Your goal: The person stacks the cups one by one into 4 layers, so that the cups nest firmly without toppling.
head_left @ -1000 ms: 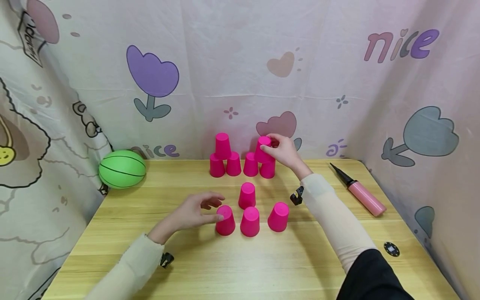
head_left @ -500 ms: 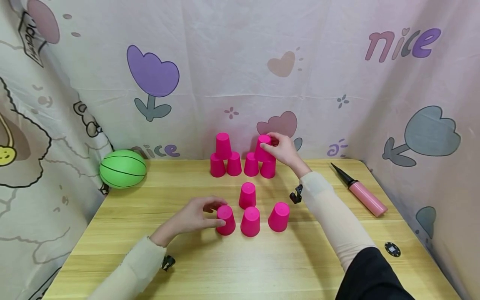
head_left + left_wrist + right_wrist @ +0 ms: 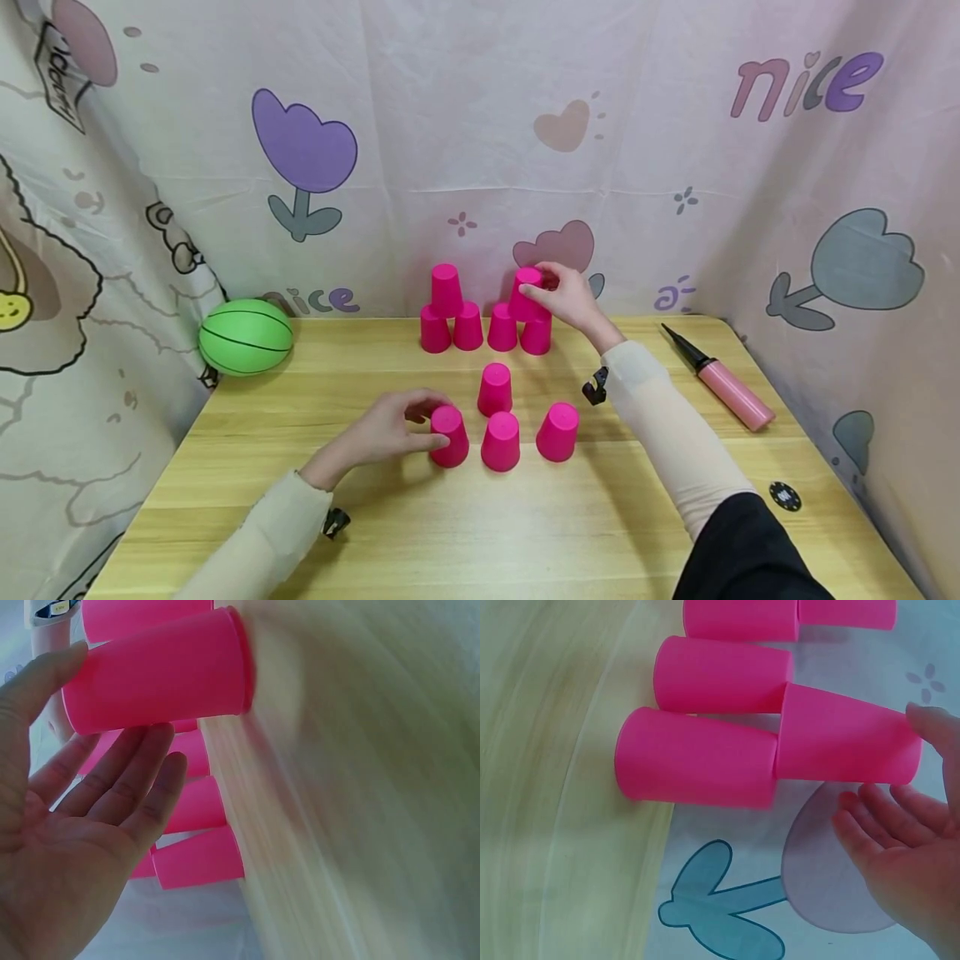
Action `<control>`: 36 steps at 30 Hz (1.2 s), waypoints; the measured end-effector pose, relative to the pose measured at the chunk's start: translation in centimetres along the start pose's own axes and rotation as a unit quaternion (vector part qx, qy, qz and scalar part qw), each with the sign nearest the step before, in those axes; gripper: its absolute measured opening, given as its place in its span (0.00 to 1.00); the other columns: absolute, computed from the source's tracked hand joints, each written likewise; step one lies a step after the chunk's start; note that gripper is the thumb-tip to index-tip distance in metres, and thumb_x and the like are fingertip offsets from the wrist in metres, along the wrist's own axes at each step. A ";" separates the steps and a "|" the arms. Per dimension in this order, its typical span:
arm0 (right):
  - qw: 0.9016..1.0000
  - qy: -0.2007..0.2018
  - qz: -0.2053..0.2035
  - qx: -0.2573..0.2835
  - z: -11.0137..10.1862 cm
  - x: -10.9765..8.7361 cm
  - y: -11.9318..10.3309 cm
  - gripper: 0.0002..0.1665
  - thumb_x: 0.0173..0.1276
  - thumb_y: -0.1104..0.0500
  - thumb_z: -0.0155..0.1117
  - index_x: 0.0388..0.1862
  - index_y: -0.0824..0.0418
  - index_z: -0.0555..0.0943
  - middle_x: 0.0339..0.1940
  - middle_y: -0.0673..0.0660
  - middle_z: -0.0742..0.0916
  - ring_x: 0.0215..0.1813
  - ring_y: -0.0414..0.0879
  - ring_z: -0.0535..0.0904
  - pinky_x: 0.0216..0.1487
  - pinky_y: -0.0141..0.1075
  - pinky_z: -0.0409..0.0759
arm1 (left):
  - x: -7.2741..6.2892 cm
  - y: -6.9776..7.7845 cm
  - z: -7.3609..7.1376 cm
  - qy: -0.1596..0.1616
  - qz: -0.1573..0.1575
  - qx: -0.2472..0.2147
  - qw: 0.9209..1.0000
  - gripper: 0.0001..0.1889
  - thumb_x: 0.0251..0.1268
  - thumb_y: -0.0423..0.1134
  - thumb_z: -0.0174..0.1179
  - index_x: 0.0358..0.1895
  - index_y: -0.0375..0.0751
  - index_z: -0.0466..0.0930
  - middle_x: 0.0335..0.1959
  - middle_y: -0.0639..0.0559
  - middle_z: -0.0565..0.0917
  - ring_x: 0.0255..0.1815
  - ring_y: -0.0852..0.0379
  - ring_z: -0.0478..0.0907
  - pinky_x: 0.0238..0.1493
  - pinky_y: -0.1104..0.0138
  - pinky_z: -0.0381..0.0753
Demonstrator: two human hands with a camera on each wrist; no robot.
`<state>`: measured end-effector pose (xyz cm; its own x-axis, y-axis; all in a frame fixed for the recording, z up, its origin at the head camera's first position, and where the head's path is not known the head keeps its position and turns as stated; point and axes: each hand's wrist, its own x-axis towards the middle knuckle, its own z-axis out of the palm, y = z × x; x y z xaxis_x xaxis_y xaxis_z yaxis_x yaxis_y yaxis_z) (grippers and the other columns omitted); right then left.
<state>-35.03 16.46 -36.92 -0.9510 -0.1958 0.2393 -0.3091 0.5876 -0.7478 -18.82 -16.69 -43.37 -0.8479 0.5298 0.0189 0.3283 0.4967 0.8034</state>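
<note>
Pink upside-down cups stand on the wooden table in the head view. My left hand (image 3: 397,427) holds the front-left pink cup (image 3: 451,437) between thumb and fingers; the left wrist view shows the thumb near its closed end and the fingertips along its side. At the back, my right hand (image 3: 567,293) pinches the top pink cup (image 3: 525,296) of the right-hand stack, which rests across two cups. A matching stack with its own top cup (image 3: 446,290) stands beside it on the left. Beside the left-held cup are the front middle cup (image 3: 500,442) and the front right cup (image 3: 557,432).
Another single cup (image 3: 495,390) stands behind the front row. A green ball (image 3: 245,337) sits at the table's back left. On the right lie a pink hand pump (image 3: 731,392) and a black round chip (image 3: 785,497). A printed curtain (image 3: 420,125) hangs behind the table (image 3: 480,533).
My left hand has closed in on the front-left cup, its thumb and fingers now around it, and the cup has shifted very slightly left. My right hand stays at the top cup.
</note>
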 end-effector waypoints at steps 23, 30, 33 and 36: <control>0.998 0.045 -0.041 0.025 -3.2 -5.3 -1.0 0.29 0.73 0.44 0.71 0.65 0.58 0.83 0.59 0.61 0.89 0.60 0.55 0.85 0.64 0.51 0.83 | 4.4 3.7 -6.5 0.111 0.007 0.058 0.992 0.26 0.61 0.48 0.77 0.61 0.45 0.83 0.49 0.50 0.88 0.49 0.51 0.84 0.52 0.59 0.86; 0.998 0.029 -0.048 0.034 -2.8 -8.0 -0.9 0.25 0.73 0.45 0.71 0.62 0.57 0.85 0.56 0.58 0.90 0.60 0.55 0.87 0.61 0.52 0.86 | 7.0 5.0 -7.2 0.135 0.015 0.080 0.988 0.25 0.61 0.49 0.77 0.59 0.46 0.83 0.47 0.50 0.88 0.46 0.49 0.84 0.44 0.61 0.86; 0.998 0.021 -0.052 0.036 -2.7 -9.1 -0.7 0.25 0.73 0.45 0.72 0.62 0.57 0.86 0.56 0.57 0.91 0.60 0.54 0.87 0.61 0.52 0.86 | 8.1 5.7 -7.4 0.149 0.020 0.086 0.985 0.26 0.61 0.50 0.77 0.59 0.45 0.83 0.47 0.49 0.88 0.47 0.48 0.85 0.43 0.60 0.88; 0.998 0.013 -0.055 0.038 -2.6 -10.3 -0.6 0.25 0.72 0.46 0.73 0.62 0.57 0.86 0.55 0.56 0.91 0.60 0.53 0.87 0.62 0.51 0.86 | 9.2 6.5 -7.6 0.160 0.025 0.094 0.982 0.27 0.61 0.50 0.77 0.60 0.44 0.83 0.49 0.48 0.88 0.48 0.48 0.85 0.47 0.57 0.89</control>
<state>-25.12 20.17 -37.36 -0.9114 -0.2344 0.3382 -0.4114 0.5031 -0.7600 -27.65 -13.80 -33.48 -0.9061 0.3289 0.2661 0.4188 0.6092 0.6734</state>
